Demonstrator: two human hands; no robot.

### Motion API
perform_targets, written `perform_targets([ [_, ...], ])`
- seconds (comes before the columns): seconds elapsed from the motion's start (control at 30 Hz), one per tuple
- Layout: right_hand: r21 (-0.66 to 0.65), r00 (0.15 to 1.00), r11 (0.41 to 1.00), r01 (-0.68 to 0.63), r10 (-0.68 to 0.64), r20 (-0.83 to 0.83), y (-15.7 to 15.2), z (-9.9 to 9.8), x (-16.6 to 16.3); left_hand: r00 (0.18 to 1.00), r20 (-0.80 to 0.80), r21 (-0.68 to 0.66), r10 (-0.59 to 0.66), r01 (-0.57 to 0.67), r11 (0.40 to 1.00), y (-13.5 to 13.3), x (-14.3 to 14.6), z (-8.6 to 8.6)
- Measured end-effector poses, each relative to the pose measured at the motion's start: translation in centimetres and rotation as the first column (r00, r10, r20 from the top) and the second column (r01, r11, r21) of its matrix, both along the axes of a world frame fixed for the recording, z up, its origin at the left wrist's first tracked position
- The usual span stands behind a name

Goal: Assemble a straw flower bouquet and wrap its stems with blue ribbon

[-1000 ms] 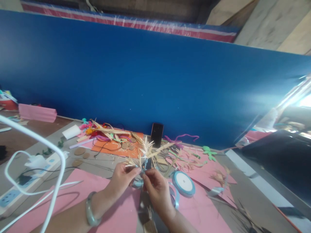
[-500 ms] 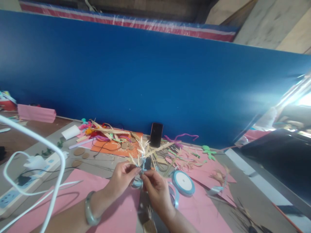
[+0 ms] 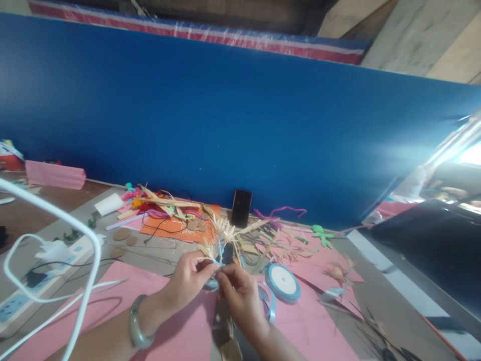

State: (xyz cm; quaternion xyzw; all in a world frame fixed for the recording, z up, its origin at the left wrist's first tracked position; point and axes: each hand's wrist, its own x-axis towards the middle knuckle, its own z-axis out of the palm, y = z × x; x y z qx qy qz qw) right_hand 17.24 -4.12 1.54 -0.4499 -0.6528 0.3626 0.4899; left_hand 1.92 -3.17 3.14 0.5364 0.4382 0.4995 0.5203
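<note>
My left hand [image 3: 190, 281], with a pale bangle [image 3: 140, 321] at its wrist, pinches a narrow light blue ribbon [image 3: 221, 258]. Beside it, almost touching, my right hand [image 3: 240, 291] has thumb and forefinger closed on the same ribbon. Pale straw-coloured petal-like strips [image 3: 224, 229] stick up just beyond the fingertips, and the ribbon runs by them; how they are joined is hard to see. To the right of my right hand a spool of blue ribbon [image 3: 283, 283] lies on pink paper, with a loose ribbon loop [image 3: 267, 303] next to it.
A phone [image 3: 241, 208] leans against the blue partition [image 3: 225, 110]. At left are a power strip [image 3: 45, 281] and a white cable [image 3: 92, 250] arching up close. Craft scraps lie on orange paper [image 3: 161, 228]; a green pipe-cleaner figure [image 3: 322, 234] and scissors [image 3: 389, 351] are at right.
Both hands stay together on the ribbon, with small finger shifts. The straw-coloured strips beyond them have tilted and now look more spread.
</note>
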Motion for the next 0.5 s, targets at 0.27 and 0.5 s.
perform_targets([
  [0.27, -0.024, 1.000, 1.000, 0.017, -0.017, 0.014, 0.03, 0.65, 0.29, 1.000, 0.010, -0.013, 0.006, -0.006, 1.000, 0.14, 0.17, -0.48],
  [0.5, -0.119, 0.987, 0.991, -0.054, 0.035, -0.160, 0.62, 0.64, 0.45, 0.999, 0.040, 0.015, -0.008, 0.008, 1.000, 0.08, 0.27, -0.52],
])
